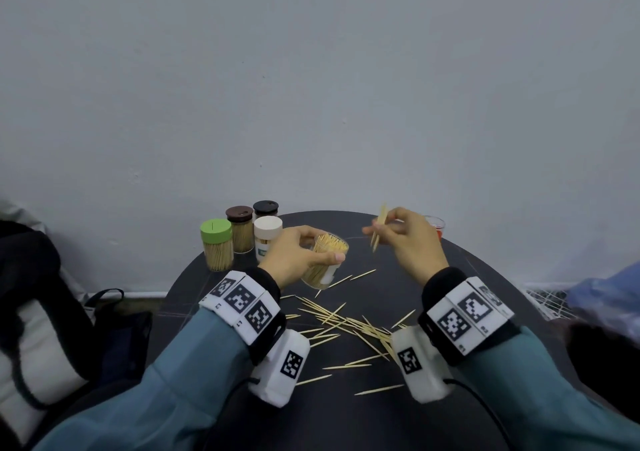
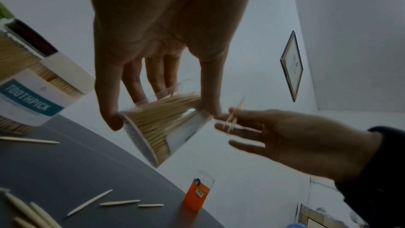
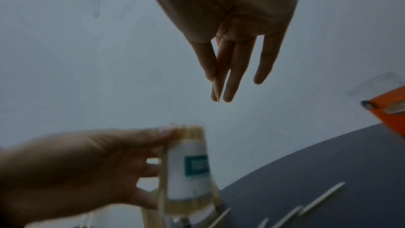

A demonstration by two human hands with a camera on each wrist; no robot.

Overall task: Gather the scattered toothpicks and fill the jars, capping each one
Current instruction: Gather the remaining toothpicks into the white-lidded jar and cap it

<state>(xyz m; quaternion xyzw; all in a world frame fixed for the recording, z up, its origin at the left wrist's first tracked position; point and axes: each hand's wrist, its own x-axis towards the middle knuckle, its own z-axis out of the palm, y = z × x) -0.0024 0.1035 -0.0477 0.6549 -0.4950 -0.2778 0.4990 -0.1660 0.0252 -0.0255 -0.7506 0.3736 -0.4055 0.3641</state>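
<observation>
Left hand (image 1: 294, 255) grips the open, tilted jar (image 1: 323, 263) near the table's (image 1: 485, 277) far edge; right hand (image 1: 405, 239) pinches a few toothpicks (image 1: 379, 225) beside its mouth. Insertion likely goes best points-first, parallel to those packed inside.

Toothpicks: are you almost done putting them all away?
Not quite. Four capped jars stand full at the back. The left hand holds an open jar, nearly full; the right hand pinches a few toothpicks. Many loose toothpicks remain on the table.
</observation>
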